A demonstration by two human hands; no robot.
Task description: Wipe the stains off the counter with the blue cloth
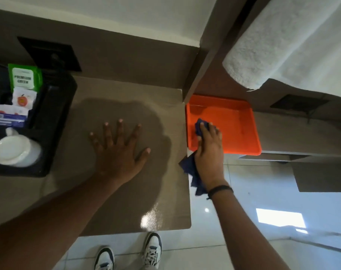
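The left hand (pixel 119 151) lies flat on the counter (pixel 126 90), palm down and fingers spread wide, gripping nothing. A darker, damp-looking patch (pixel 146 117) on the counter spreads out from under and beyond its fingertips, toward the wall. Out past its little-finger side sits a black tray (pixel 54 121) holding a white cup (pixel 14 151) turned upside down and several small packets, one of them green (pixel 24 78). The right hand (pixel 209 149) is well apart from the left, past the counter's edge, and is closed around the blue cloth (pixel 193 172). Part of the cloth bunches up beyond the fingertips, and the rest hangs loose back under the palm toward the wrist, which wears a dark band (pixel 221 189). The fingers and the front of the cloth are over an orange tray (pixel 235 121) that sits just beside the counter; whether the cloth touches the tray cannot be told. A white towel (pixel 282 45) hangs farther out beyond the right hand. Below both arms, two white-and-blue shoes (pixel 152 250) stand on a pale tiled floor (pixel 253 221).
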